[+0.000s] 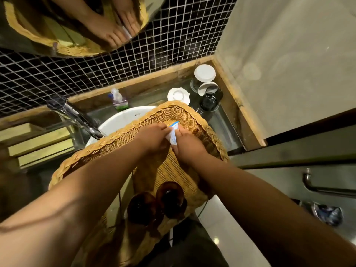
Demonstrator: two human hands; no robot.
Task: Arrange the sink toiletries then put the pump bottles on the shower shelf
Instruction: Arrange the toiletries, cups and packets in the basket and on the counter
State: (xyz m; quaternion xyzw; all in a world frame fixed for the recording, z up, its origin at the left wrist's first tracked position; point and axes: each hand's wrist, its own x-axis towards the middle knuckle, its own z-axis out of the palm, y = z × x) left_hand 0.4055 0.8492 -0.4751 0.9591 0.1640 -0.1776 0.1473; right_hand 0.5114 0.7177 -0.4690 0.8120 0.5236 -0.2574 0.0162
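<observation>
1. Both hands meet over the far half of a wicker basket [119, 140] that sits across the white sink basin [117, 120].
2. The left hand [154, 137] pinches the left edge of a small white-and-blue tube [173, 134], its fingers curled around it.
3. The right hand [189, 147] grips the same tube from the other side, thumb and fingers pressed to its face; the tube stands between the two hands, its blue end pointing away from the person.
4. Nearer the person than the hands, two amber pump bottles [158, 205] lie side by side inside the basket, close to its near rim; both forearms pass above and beside them.
5. The basket's braided rim curves around the hands on the far and right sides, so the tube is walled in there.
6. Left of the left hand, the chrome faucet [77, 118] slants down toward the basin, its spout ending just beside the basket rim.
7. Beyond the hands, on the counter against the wooden ledge [150, 81], stand a small clear bottle with a green label [119, 99] and a white scalloped dish [178, 96].
8. Beyond and right of the right hand, a dark glass tumbler [211, 101] lies tilted beside two white-lidded jars [204, 73] in the corner.
9. Farther off, black mosaic tile [134, 54] covers the wall, and a round mirror [73, 26] above reflects the hands, tube and basket.
10. Far right of the right hand, a metal handle [325, 187] shows on a grey surface.
</observation>
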